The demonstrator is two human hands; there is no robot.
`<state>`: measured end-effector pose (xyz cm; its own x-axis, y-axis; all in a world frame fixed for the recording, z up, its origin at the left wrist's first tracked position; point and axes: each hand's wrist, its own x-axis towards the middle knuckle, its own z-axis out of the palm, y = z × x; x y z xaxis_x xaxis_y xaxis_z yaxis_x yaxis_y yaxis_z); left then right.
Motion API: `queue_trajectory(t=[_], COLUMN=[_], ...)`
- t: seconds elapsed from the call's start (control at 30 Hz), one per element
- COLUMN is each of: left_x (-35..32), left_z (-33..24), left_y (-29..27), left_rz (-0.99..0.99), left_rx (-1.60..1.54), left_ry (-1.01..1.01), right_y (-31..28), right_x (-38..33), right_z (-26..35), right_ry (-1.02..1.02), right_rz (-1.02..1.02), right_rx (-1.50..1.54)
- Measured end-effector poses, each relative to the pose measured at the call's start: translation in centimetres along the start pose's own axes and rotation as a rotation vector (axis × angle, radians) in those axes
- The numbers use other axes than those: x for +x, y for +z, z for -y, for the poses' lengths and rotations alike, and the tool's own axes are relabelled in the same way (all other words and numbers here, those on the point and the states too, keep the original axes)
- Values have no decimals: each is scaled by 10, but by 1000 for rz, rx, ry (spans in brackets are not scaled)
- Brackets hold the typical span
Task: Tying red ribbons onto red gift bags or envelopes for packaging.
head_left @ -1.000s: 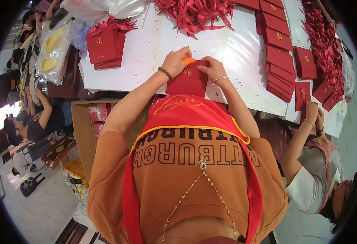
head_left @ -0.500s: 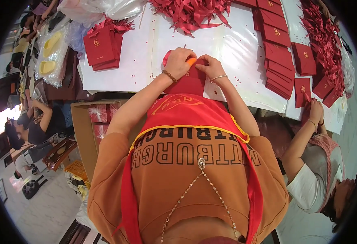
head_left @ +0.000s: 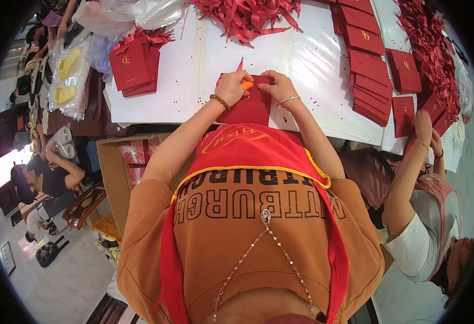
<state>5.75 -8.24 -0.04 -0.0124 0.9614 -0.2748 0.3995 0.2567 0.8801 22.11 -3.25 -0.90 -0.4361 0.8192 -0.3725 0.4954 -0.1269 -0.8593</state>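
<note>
A dark red paper bag (head_left: pixel 250 107) lies flat at the near edge of the white table (head_left: pixel 312 59). My left hand (head_left: pixel 231 86) grips its top left part and holds a small orange tool (head_left: pixel 246 85) against it. My right hand (head_left: pixel 277 86) pinches the bag's top right edge. A thin red ribbon end (head_left: pixel 240 65) sticks up just beyond the bag, between my hands.
A stack of red bags (head_left: pixel 131 65) sits at the left, a row of them (head_left: pixel 366 65) at the right, a heap of red ribbons (head_left: pixel 245 16) at the back. A co-worker's hand (head_left: pixel 424 123) reaches in at the right. An open cardboard box (head_left: pixel 119 173) stands below the table.
The bag's printed face showed a second ago; now its plain side lies up and both hands sit at its far edge. The co-worker's hand has moved up onto the table.
</note>
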Motion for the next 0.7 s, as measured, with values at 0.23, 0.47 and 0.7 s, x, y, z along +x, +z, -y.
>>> queue_trajectory(t=[0.23,0.47,0.7], left_x=[-1,4,5], left_z=[-7,-7,-13], left_y=[10,6,2], left_rz=[-82,-54,-54], left_rx=[-157,-59,-121], left_ry=[-38,-72,-186], right_y=[0,5,7], right_x=[3,8,4], right_z=[-5,-20,-16], right_ry=[-29,-87,-71], right_rz=[8,21,14], right_rx=[39,131,199])
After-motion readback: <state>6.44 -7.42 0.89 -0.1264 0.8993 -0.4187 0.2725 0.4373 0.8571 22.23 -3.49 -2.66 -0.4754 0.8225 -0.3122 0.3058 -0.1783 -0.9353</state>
